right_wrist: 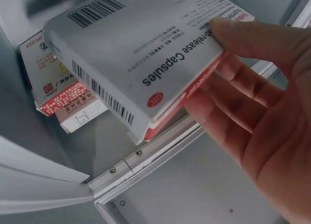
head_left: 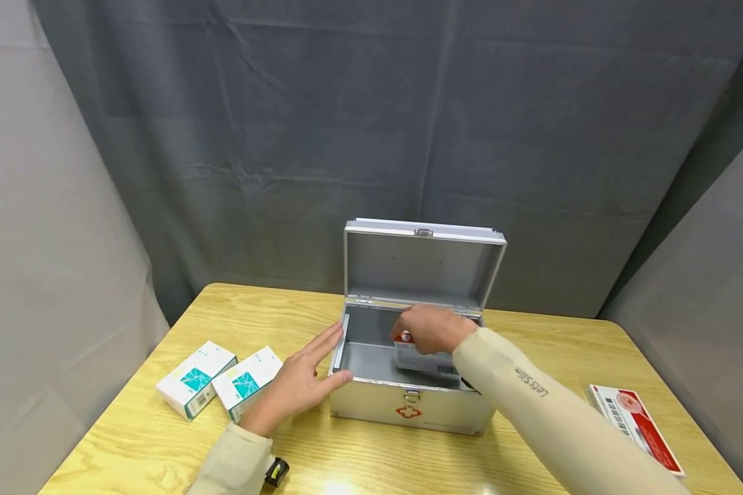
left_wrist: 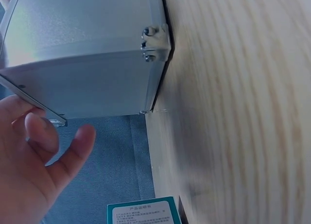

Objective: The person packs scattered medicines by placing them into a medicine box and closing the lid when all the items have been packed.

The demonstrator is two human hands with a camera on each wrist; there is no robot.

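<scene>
A silver metal first-aid case [head_left: 371, 404] stands on the table with its lid [head_left: 417, 268] raised. Inside it, my right hand [head_left: 432, 328] pinches a white and red capsule box [right_wrist: 141, 49] between thumb and fingers, tilted above the case floor. Two other medicine boxes lie lower in the case: one with a red patterned end [right_wrist: 60, 95], the other pale [right_wrist: 85, 114] and partly beneath it. My left hand [head_left: 300, 378] rests at the case's left rim, its fingers extended along the edge and thumb toward the front corner.
Two white and teal boxes [head_left: 197, 378] [head_left: 248, 381] lie on the wooden table [head_left: 272, 309] left of the case. A red and white box [head_left: 636, 427] lies at the far right. Grey cloth [head_left: 285, 137] hangs behind the table.
</scene>
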